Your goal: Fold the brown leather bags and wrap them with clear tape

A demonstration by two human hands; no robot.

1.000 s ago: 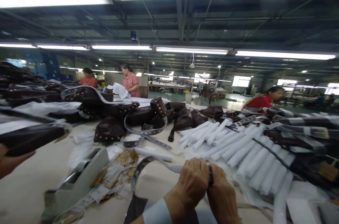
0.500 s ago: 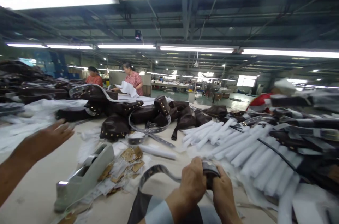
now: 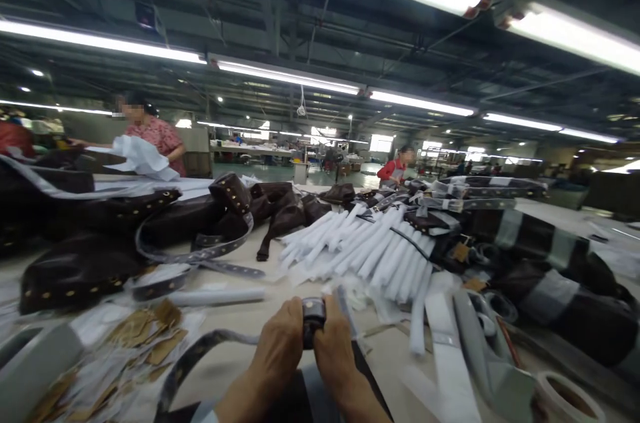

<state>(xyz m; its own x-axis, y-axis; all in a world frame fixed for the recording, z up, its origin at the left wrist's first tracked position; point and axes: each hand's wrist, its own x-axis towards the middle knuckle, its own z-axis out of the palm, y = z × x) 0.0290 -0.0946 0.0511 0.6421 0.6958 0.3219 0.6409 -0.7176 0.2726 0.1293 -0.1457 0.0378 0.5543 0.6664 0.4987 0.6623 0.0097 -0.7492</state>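
Note:
My left hand (image 3: 281, 336) and my right hand (image 3: 334, 333) are closed, side by side, around a dark bag strap (image 3: 313, 324) with a shiny, clear wrapping over it. A studded length of strap (image 3: 193, 359) curves from my left hand down to the lower left. Beneath my wrists lies a dark bag (image 3: 295, 396) with a pale band across it, cut off by the bottom edge. My forearms cover much of that bag. White paper rolls (image 3: 370, 243) lie just beyond my right hand. Left of my hands, brown and white tags (image 3: 145, 336) lie in a loose heap.
Tape dispensers stand at the lower left (image 3: 43, 369) and at the right (image 3: 483, 336), with a tape roll (image 3: 567, 396) nearby. Dark studded bags (image 3: 85, 269) line the far side of the table; wrapped bags (image 3: 560, 303) crowd the right. Co-workers stand beyond, one handling white paper (image 3: 143, 156).
The view has swung right, bringing the right-hand dispenser and tape roll into sight. Another person's outstretched hand at the left has gone out of view. My hands keep hold of the strap.

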